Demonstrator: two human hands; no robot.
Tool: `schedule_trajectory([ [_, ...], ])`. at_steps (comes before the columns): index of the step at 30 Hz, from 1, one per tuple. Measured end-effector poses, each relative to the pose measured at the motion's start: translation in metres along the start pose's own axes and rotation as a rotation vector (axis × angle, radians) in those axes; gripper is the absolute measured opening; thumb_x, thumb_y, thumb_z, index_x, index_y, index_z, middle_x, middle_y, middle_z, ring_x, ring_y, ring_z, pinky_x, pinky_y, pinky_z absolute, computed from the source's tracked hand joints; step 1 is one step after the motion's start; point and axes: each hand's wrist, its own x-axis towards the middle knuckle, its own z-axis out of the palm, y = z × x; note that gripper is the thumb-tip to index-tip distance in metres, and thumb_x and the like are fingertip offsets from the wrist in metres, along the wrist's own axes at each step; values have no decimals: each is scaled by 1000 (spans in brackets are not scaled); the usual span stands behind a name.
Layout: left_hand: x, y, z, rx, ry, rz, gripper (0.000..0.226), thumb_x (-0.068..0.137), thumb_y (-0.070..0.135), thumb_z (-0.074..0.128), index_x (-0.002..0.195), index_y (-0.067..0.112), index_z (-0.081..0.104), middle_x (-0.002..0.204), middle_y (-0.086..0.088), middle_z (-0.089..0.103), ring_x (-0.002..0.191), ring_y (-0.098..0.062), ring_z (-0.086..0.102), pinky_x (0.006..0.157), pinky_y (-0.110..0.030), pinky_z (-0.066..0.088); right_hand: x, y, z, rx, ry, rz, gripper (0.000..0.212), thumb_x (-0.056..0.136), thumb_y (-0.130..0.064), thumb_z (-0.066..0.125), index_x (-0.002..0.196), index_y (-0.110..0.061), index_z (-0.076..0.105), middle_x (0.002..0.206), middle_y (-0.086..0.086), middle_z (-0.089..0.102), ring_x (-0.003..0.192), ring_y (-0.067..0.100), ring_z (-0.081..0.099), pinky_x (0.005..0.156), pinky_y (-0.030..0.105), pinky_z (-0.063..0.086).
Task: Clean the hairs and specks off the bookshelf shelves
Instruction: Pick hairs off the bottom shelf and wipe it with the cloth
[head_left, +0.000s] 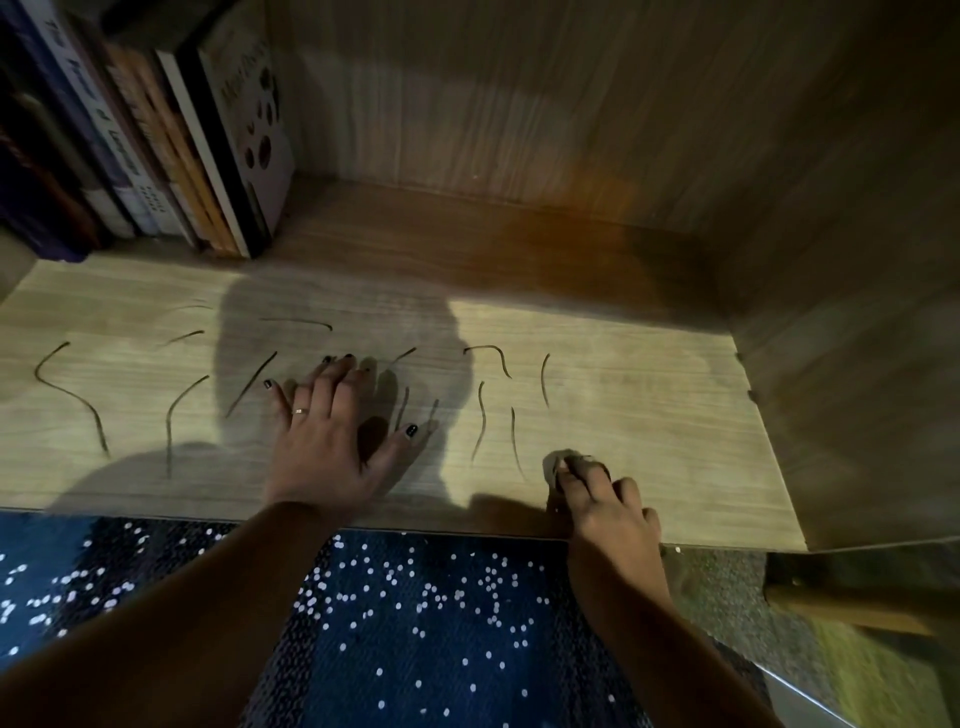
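Several dark curved hairs (482, 418) lie scattered across the pale wooden shelf (649, 395), from its far left to right of centre. My left hand (332, 436) rests flat on the shelf among the hairs, fingers spread, a ring on one finger. My right hand (605, 499) is near the shelf's front edge and pinches a small grey wad (563, 460) against the wood, just below the rightmost hairs. What the wad is made of I cannot tell.
A row of upright books (171, 150) fills the shelf's back left corner. The bookshelf's side wall (831, 364) closes the right end. Below the front edge lies a dark blue rug (415, 623) dotted with white specks. A wooden piece (852, 603) shows at lower right.
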Motion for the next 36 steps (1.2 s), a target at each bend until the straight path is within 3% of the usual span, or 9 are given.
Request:
schedule_trajectory([
  [2, 0, -1, 1, 2, -5, -3, 79, 83, 67, 37, 136, 8, 43, 144, -16, 44, 133, -33, 36, 116, -63, 10, 1, 4, -2, 52, -9, -15, 60, 94, -7, 38, 149, -28, 27, 147, -6, 29, 120, 19, 32, 97, 39, 38],
  [5, 1, -1, 1, 11, -5, -4, 80, 83, 67, 37, 135, 7, 44, 143, -17, 45, 131, -35, 38, 115, -64, 12, 10, 9, -9, 155, 121, -37, 52, 92, -15, 48, 142, -24, 42, 135, -2, 45, 115, 20, 42, 93, 40, 45],
  [8, 0, 0, 0, 23, -6, -7, 79, 84, 67, 36, 131, 5, 46, 140, -18, 47, 129, -36, 40, 114, -66, 15, 25, 13, -7, 231, 270, -57, 53, 86, -5, 56, 138, -12, 50, 124, 9, 54, 108, 28, 50, 86, 44, 50],
  [13, 1, 0, 0, 8, -3, 2, 79, 84, 68, 36, 134, 7, 45, 141, -17, 46, 131, -35, 38, 115, -65, 13, 48, 6, 6, 146, 231, -75, 44, 87, -9, 47, 130, -15, 58, 130, 8, 53, 109, 32, 51, 85, 45, 49],
  [15, 0, 0, 1, 2, -4, -2, 80, 83, 69, 36, 134, 7, 45, 143, -16, 45, 132, -35, 37, 117, -63, 10, 52, 3, 4, 71, 222, -95, 48, 86, -11, 39, 130, -16, 57, 131, 5, 53, 106, 30, 49, 82, 43, 46],
  [21, -1, 1, 0, 9, 3, -4, 79, 83, 69, 37, 132, 8, 46, 142, -15, 47, 131, -35, 38, 116, -65, 12, 75, -5, -11, -97, 191, -79, 57, 88, -4, 43, 141, -25, 42, 142, -5, 37, 117, 24, 37, 89, 39, 37],
  [29, -1, 0, 1, -9, -1, -1, 79, 84, 69, 37, 133, 8, 46, 141, -14, 47, 130, -34, 40, 116, -64, 12, 126, -20, -31, -32, 160, 16, 49, 89, -5, 44, 135, -21, 49, 136, -1, 40, 118, 27, 36, 91, 45, 34],
  [36, -1, 2, 0, 3, 6, -12, 77, 84, 67, 36, 131, 7, 46, 135, -18, 50, 127, -36, 41, 113, -67, 17, 115, -21, -30, -53, 150, 20, 57, 91, -7, 40, 145, -24, 37, 144, -2, 39, 122, 25, 35, 95, 41, 34],
])
